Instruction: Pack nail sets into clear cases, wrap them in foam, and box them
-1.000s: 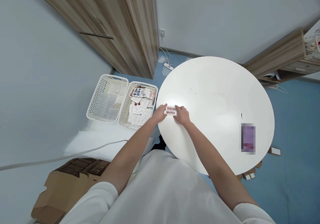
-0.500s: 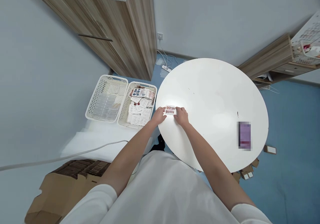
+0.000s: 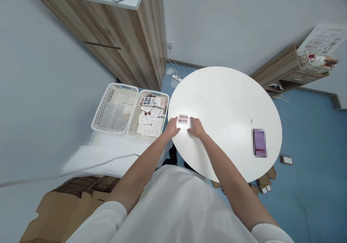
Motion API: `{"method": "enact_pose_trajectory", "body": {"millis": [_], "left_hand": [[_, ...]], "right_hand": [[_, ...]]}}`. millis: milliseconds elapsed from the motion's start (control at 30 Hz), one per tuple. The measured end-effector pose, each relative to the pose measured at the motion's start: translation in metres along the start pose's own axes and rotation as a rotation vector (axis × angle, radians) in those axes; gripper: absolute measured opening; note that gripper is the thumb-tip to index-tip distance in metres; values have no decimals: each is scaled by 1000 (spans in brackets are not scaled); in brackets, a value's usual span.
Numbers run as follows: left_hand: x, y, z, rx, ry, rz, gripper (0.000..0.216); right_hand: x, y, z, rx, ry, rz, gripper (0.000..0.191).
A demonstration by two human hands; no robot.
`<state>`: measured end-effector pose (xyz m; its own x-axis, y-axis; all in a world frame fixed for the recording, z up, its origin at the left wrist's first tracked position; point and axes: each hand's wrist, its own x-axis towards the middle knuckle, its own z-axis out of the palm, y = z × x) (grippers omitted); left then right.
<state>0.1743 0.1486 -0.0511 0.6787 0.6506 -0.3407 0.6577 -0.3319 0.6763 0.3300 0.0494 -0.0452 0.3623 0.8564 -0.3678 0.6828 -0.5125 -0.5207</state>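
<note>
A small flat clear case of press-on nails (image 3: 183, 119), its nails in two rows of pinkish and brown tones, lies on the round white table (image 3: 230, 102) near its left edge. My left hand (image 3: 171, 128) is at the case's left side, thumb and fingers apart, fingertips close to its edge; whether they touch it I cannot tell. On the other side, my right hand (image 3: 197, 128) rests with its fingers spread, a small gap between them and the case.
Left of the table stand two white baskets: one basket (image 3: 96, 118) holds clear plastic cases, the other basket (image 3: 131, 127) nail sets and printed cards. A blurred purple item (image 3: 260, 143) lies on the table's right. A white cable (image 3: 108, 160) crosses at left, above cardboard (image 3: 67, 208).
My right hand has come away from the nail case, leaving a gap. The left fingers have loosened slightly at its edge. The head view has shifted a little.
</note>
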Motion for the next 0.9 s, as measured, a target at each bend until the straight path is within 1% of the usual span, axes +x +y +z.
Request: {"method": "enact_pose_trajectory", "body": {"millis": [67, 133, 267, 400, 467, 567, 667, 733, 800, 900], "left_hand": [[-2, 2, 1, 11, 7, 6, 70], [-4, 5, 2, 7, 18, 10, 73], [-17, 10, 6, -56, 75, 19, 77], [-41, 10, 13, -114, 126, -29, 74], [-57, 8, 17, -138, 128, -46, 68], [-83, 3, 21, -177, 109, -59, 57], [-109, 0, 25, -219, 75, -140, 50], [-126, 0, 27, -240, 84, -200, 48], [-141, 1, 28, -263, 143, -232, 47], [-159, -1, 21, -290, 274, -247, 47]], "right_hand": [[-6, 0, -3, 66, -6, -6, 75], [-15, 0, -4, 117, -5, -14, 74], [-42, 3, -5, 213, 37, -26, 64], [-75, 13, -3, 294, 37, -49, 56], [-89, 19, -3, 316, 15, -71, 53], [-102, 28, -2, 344, -44, -104, 43], [-105, 32, -1, 373, -114, -161, 33], [-103, 29, 0, 376, -151, -206, 31], [-99, 21, 1, 365, -187, -258, 32], [-89, -2, 3, 348, -265, -362, 34]]}}
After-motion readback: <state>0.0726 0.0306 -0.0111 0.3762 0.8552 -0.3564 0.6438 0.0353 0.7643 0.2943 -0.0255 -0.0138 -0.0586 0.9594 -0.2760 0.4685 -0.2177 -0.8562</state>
